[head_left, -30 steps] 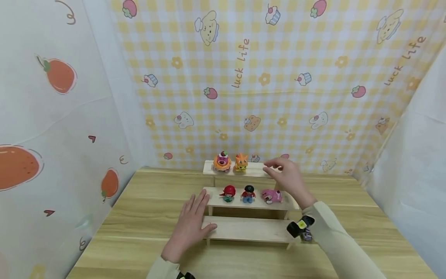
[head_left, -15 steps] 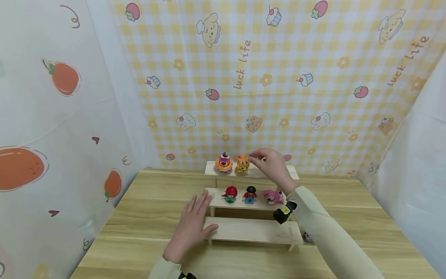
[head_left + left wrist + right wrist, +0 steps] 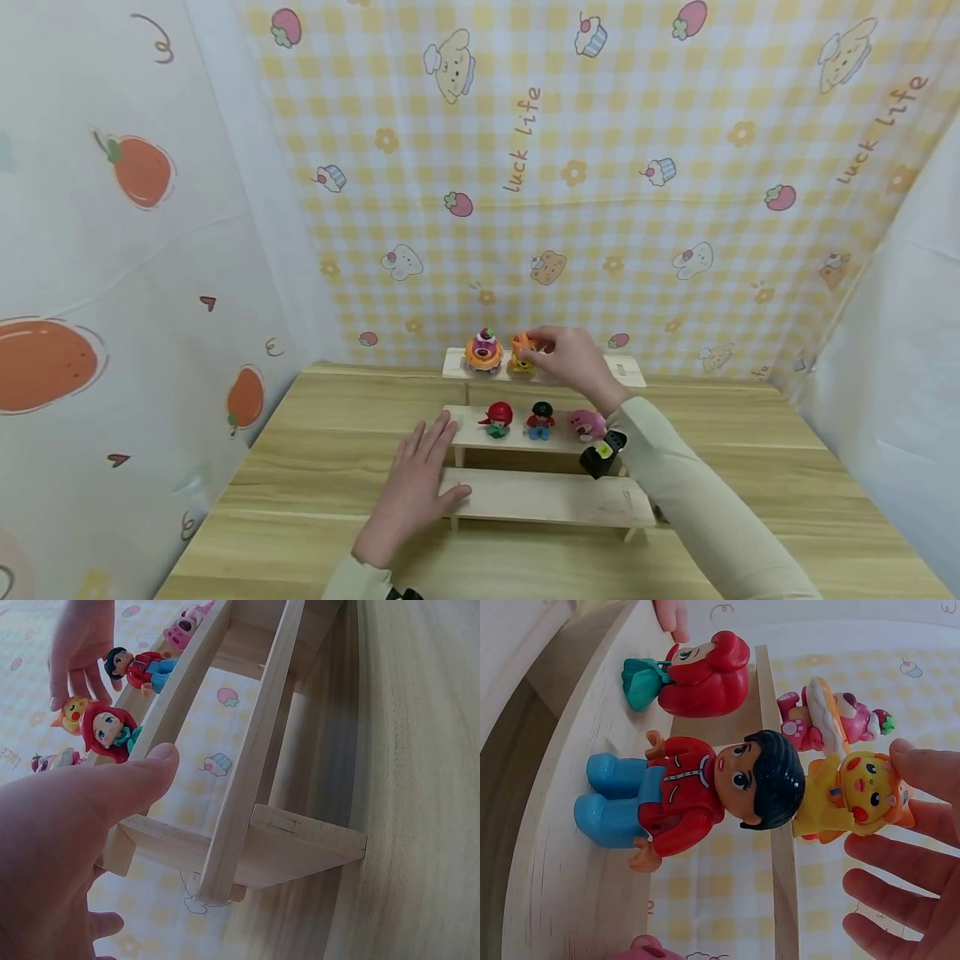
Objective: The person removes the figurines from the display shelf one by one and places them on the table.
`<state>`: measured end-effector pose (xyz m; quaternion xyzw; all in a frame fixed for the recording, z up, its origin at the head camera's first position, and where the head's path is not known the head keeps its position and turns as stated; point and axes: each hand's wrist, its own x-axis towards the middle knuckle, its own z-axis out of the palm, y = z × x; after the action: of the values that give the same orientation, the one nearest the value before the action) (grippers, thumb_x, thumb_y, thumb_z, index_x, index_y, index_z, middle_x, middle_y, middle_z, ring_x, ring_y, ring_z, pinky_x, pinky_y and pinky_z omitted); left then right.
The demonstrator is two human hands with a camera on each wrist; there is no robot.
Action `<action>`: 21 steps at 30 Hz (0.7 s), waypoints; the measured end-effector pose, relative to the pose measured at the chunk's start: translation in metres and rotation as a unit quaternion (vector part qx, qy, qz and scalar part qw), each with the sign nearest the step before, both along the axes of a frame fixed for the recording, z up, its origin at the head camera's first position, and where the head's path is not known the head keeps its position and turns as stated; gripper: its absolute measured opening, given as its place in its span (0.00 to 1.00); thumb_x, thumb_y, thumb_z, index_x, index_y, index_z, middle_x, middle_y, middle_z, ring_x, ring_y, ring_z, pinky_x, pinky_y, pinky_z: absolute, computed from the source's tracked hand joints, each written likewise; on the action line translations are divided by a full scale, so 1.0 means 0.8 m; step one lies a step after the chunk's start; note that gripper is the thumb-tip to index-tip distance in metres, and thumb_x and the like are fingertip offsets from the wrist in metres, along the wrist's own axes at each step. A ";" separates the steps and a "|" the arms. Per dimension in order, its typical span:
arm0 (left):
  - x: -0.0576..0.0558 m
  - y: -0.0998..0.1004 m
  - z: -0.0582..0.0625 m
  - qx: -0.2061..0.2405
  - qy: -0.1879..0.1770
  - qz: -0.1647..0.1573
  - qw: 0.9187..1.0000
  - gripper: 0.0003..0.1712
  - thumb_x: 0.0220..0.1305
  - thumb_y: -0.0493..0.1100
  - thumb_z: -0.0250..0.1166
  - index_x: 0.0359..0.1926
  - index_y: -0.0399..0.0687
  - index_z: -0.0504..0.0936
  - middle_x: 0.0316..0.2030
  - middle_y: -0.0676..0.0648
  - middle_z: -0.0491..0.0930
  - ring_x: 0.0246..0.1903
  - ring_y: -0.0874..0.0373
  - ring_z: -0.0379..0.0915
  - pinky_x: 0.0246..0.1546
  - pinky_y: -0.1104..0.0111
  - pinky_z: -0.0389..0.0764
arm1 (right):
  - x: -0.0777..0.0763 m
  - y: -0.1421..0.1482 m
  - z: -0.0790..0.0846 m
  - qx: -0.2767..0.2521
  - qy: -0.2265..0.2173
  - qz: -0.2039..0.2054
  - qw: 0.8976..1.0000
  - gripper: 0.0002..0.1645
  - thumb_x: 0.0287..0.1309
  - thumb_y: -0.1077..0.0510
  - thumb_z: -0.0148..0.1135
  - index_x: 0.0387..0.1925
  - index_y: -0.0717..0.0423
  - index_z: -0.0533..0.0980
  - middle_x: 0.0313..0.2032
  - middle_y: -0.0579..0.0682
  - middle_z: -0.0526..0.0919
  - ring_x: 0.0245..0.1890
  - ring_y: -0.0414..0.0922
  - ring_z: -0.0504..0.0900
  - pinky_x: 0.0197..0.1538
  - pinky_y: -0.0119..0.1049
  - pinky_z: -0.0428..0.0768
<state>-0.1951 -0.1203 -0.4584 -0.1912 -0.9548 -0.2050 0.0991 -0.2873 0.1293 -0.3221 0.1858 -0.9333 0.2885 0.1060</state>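
My right hand (image 3: 573, 358) is at the top tier, thumb and index finger pinching the head of a yellow toy figure in an orange hood (image 3: 849, 787). The figure stands upright on the top board. Left of it sits a pink bear figure with an orange ring (image 3: 483, 353). My left hand (image 3: 411, 487) rests at the left end of the wooden tiered shelf (image 3: 547, 497), fingers straight, thumb over the lower board. On the middle tier are a red-haired figure (image 3: 709, 675), a black-haired boy figure in a red jacket (image 3: 682, 787) and a pink bear figure lying down (image 3: 587, 424).
The shelf stands on a wood-grain table (image 3: 337, 433). Behind it hangs a yellow checked curtain (image 3: 570, 208), with pale cloth at both sides. A small dark thing (image 3: 660, 515) shows by the shelf's lower right end, mostly hidden by the right sleeve.
My right hand has moved left along the top tier, from its right part to the yellow figure, and its fingers have closed on the head. The left hand stays put.
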 end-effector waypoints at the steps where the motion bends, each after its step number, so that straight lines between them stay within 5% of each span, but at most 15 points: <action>1: 0.000 0.000 0.000 0.000 0.000 0.001 1.000 0.51 0.54 0.60 0.68 0.73 0.48 0.56 0.75 0.47 0.49 0.71 0.35 0.46 0.66 0.37 0.52 | 0.000 0.000 0.000 0.000 -0.003 0.000 1.000 0.23 0.58 0.47 0.65 0.51 0.54 0.81 0.40 0.50 0.86 0.39 0.45 0.81 0.44 0.41 0.80; 21: 0.002 0.001 0.002 0.000 -0.001 0.005 1.000 0.51 0.55 0.60 0.68 0.73 0.48 0.56 0.75 0.47 0.49 0.71 0.35 0.46 0.66 0.37 0.53 | 0.017 0.033 -0.005 -0.038 -0.012 -0.046 0.998 0.24 0.59 0.48 0.64 0.54 0.55 0.79 0.43 0.53 0.85 0.39 0.47 0.82 0.39 0.41 0.81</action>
<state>-0.1936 -0.1193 -0.4564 -0.1865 -0.9558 -0.2045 0.0994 -0.2739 0.1554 -0.3261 0.1354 -0.9305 0.3204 0.1147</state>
